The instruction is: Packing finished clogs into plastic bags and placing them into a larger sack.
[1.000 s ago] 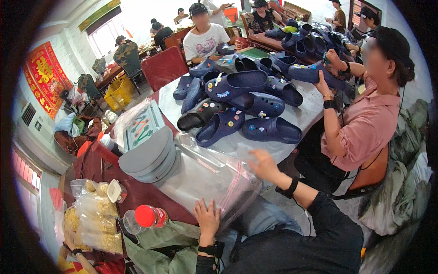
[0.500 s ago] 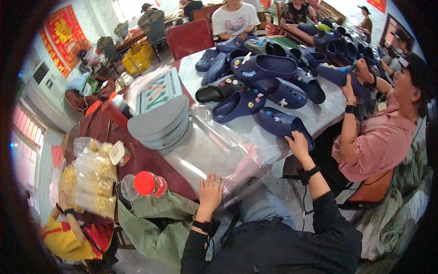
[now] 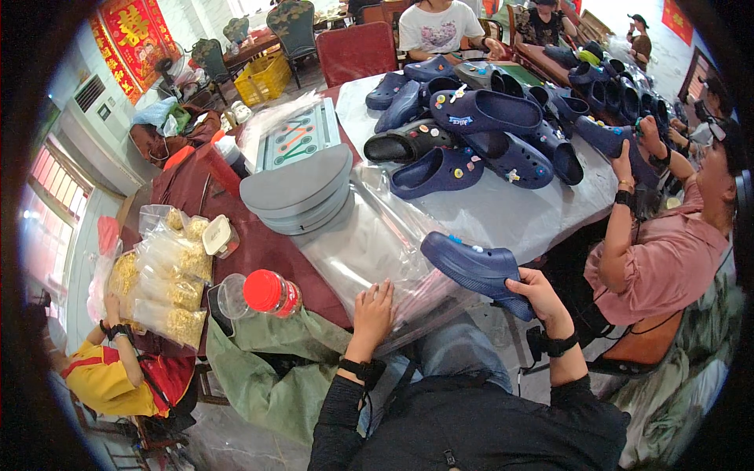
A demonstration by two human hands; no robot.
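A navy clog [image 3: 479,265] with small charms on its top is gripped at the heel by my right hand [image 3: 542,298], tilted and held above the table's near edge. My left hand [image 3: 375,318] lies flat with fingers stretched on a stack of clear plastic bags [image 3: 353,251] at the table's front. Beyond the bags is a pile of clogs, mostly navy; one black clog [image 3: 408,141] lies at its left side. A navy clog with charms [image 3: 437,174] sits at the pile's near side.
Grey curved sheets [image 3: 294,184] are stacked left of the bags. A red-lidded jar [image 3: 271,292], a small white-lidded tub [image 3: 220,235] and bags of yellowish pieces [image 3: 169,282] stand further left. At right, a person in a pink shirt [image 3: 660,251] handles another clog. A red chair [image 3: 357,53] stands behind.
My right hand has lifted the navy clog off the table and brought it nearer to me, turning its side up. My left hand stays on the plastic bags. The view has shifted slightly.
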